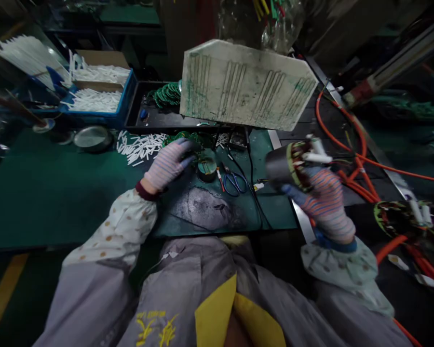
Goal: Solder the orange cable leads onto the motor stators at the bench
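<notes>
Two gloved hands working: right hand [323, 200] is gripping one motor stator [289, 166], fingers clamped beneath it; left hand [168, 164] fingers are curling on green wire [188, 140]. One blue bin [126, 99] holding white sleeves [94, 99] beyond left fingertips.

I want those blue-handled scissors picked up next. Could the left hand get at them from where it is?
Probably yes. The left hand rests on the green mat, and the scissors lie open on it just beyond a small round tin; nothing covers them.

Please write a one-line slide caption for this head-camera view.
Gloved right hand grips a dark cylindrical motor stator; gloved left hand rests on green wire coils on the green bench mat.
</notes>
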### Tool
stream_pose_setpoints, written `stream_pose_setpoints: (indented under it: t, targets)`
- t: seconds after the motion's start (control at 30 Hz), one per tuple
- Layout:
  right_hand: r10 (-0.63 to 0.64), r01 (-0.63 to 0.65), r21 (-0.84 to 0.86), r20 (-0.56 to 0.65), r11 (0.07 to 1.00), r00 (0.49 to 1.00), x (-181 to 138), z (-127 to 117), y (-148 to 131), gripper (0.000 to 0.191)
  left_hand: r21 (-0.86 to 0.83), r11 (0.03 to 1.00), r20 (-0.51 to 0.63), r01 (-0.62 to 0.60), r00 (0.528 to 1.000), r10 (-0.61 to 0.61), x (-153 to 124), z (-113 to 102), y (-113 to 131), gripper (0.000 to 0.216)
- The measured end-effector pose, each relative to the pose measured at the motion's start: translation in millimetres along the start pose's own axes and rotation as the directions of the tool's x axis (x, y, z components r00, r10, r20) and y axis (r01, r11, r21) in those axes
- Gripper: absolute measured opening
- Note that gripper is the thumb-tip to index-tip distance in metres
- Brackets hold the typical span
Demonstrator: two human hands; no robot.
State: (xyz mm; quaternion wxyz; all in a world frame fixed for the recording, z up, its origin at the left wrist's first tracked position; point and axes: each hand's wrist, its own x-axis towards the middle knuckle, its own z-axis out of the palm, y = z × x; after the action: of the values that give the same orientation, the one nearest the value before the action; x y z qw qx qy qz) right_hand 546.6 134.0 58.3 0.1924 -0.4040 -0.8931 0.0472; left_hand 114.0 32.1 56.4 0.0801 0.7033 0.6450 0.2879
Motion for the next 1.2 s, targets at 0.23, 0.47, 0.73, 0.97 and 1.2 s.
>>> stream_pose_setpoints:
  t: [0.23, 0.47, 0.73, 0.97, 1.2]
  targets:
    - [-0.679, 0.613, 0.294, 0.344, 0.734, 0.648, 3, 62, -142, 0.035, -0.252, 0.942, -0.131, 0.220, 0.957, -0.259, -69, -20, 20, 0.029]
    - [-0.651, 0.538, 0.452, 0.134, 0.711, 0.748, -13, 58, -137, 0.035, -0.151, 0.984, -0.025, 0.093, 0.995, -0.098, -97, -43, 49, 0.031]
    - [-0.070, 0.051, 0.088, 0.219, 0.995, 0.973, -19, 58, -99, 0.030, 0.330, 0.919, 0.278, -0.216, 0.952, 0.124, -83, -12, 105, 0.017]
    - [-0.003, -0.006, 0.094, 0.095, 0.996, 0.995, -70, 31, -130, 0.029, 0.131, 0.982, 0.224, -0.135, 0.969, 0.104, -83, -3, 81, 0.030]
    - [0.029, -0.030, 0.120, 0.005, 0.992, 1.000, -66, 22, -128, 0.039, -0.083, 0.985, 0.101, -0.154, 0.982, 0.162, -80, -3, 91, 0.038]
